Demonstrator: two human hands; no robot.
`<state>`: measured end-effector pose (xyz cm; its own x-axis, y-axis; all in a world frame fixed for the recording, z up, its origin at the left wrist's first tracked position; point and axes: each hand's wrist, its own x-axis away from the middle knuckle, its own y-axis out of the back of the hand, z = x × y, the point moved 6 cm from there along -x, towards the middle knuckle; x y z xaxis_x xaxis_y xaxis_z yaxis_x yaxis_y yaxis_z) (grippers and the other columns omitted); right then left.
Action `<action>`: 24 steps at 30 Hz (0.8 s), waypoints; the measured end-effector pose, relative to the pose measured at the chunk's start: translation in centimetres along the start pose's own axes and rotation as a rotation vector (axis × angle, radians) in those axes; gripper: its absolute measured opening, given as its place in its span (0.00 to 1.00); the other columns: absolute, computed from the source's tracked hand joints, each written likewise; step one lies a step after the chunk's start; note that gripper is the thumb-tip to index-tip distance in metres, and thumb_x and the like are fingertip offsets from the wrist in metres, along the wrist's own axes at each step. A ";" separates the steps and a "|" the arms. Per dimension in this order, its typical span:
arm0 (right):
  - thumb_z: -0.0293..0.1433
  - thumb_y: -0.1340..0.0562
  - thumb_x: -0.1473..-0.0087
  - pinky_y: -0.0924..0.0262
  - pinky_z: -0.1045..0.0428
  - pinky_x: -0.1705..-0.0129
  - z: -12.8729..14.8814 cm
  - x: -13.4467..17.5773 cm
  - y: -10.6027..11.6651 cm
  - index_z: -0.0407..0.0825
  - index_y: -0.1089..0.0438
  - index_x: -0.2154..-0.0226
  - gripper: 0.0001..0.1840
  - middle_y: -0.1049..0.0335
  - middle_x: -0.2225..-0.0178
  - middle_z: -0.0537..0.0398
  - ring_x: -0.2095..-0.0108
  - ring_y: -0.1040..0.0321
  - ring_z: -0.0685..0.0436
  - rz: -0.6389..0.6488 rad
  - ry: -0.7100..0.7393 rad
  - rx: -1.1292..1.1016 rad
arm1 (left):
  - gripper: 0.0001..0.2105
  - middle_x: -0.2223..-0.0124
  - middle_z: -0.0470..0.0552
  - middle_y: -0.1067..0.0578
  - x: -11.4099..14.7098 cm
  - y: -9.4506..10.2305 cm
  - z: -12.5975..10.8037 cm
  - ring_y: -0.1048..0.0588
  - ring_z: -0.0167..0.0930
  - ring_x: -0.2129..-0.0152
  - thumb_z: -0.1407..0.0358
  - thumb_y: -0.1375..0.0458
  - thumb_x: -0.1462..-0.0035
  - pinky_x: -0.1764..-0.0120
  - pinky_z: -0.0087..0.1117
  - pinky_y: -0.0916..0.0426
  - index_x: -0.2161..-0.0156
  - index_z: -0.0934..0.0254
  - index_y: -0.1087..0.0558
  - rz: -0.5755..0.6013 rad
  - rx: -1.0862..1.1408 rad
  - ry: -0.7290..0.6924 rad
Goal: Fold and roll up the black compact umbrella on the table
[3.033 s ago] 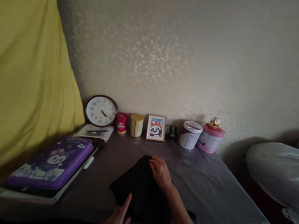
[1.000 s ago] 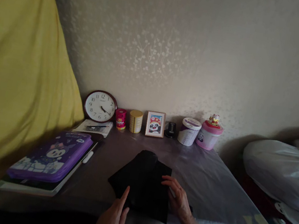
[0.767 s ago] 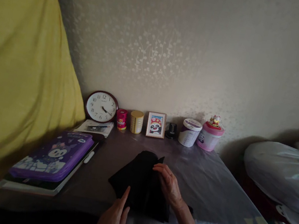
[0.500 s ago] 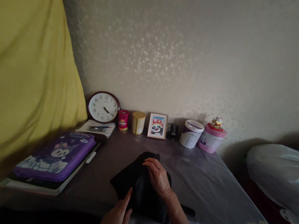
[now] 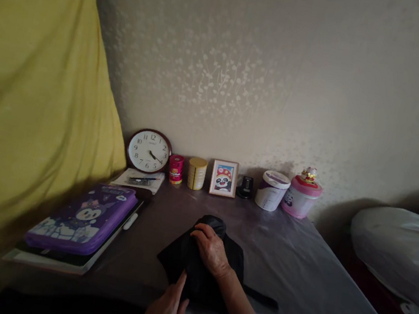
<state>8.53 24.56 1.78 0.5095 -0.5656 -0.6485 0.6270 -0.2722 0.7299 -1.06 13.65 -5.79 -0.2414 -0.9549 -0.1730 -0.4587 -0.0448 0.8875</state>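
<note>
A piece of black cloth [image 5: 177, 251], perhaps a garment or bag, lies bunched and folded near the table's front edge. A dark strap-like strip [image 5: 260, 297] sticks out from its right side. My right hand [image 5: 212, 248] is on top of the cloth, its bent fingers closed on a fold; the thumb is hidden. At the cloth's front edge is my left hand [image 5: 163, 310], index finger stretched forward onto the cloth and thumb apart from it. The other left fingers are mostly out of sight.
A purple cartoon case [image 5: 82, 221] rests on books at left, beside a yellow curtain [image 5: 42, 97]. Along the wall stand a clock [image 5: 149, 151], a red tin [image 5: 176, 169], a yellow tin [image 5: 196, 173], a framed panda picture [image 5: 224, 179] and two tubs [image 5: 271, 191].
My right hand has moved left across the black cloth, and the fold beneath it has shifted with it. My left hand has stayed at the front edge. The view has shifted slightly.
</note>
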 end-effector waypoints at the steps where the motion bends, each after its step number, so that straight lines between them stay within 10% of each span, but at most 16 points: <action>1: 0.26 0.47 0.40 0.35 0.50 0.52 0.0 0.0 0.0 0.51 0.30 0.59 0.12 0.31 0.56 0.50 0.55 0.33 0.45 0.004 0.002 0.006 | 0.23 0.44 0.67 0.31 0.1 -0.1 0.1 0.27 0.33 0.51 0.67 0.60 0.39 0.55 0.31 0.28 0.40 0.75 0.45 -0.020 0.014 -0.016; 9: 0.26 0.47 0.40 0.34 0.50 0.54 0.1 -0.2 -0.1 0.51 0.30 0.60 0.12 0.31 0.57 0.51 0.57 0.32 0.45 0.018 -0.013 0.022 | 0.35 0.37 0.63 0.43 0.3 0.3 0.1 0.25 0.31 0.54 0.69 0.59 0.38 0.57 0.31 0.28 0.38 0.62 0.82 0.006 0.224 0.060; 24: 0.25 0.47 0.40 0.33 0.51 0.58 0.4 -0.5 -0.3 0.51 0.29 0.61 0.12 0.29 0.61 0.51 0.60 0.31 0.46 0.046 0.028 0.043 | 0.28 0.57 0.53 0.25 -0.3 0.8 -1.1 0.22 0.30 0.65 0.71 0.59 0.40 0.62 0.27 0.30 0.36 0.50 0.57 0.156 -0.067 0.083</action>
<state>7.87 24.64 2.02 0.5543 -0.5563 -0.6191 0.5765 -0.2799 0.7677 -0.46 13.62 -4.54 -0.2326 -0.9726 0.0027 -0.3621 0.0892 0.9279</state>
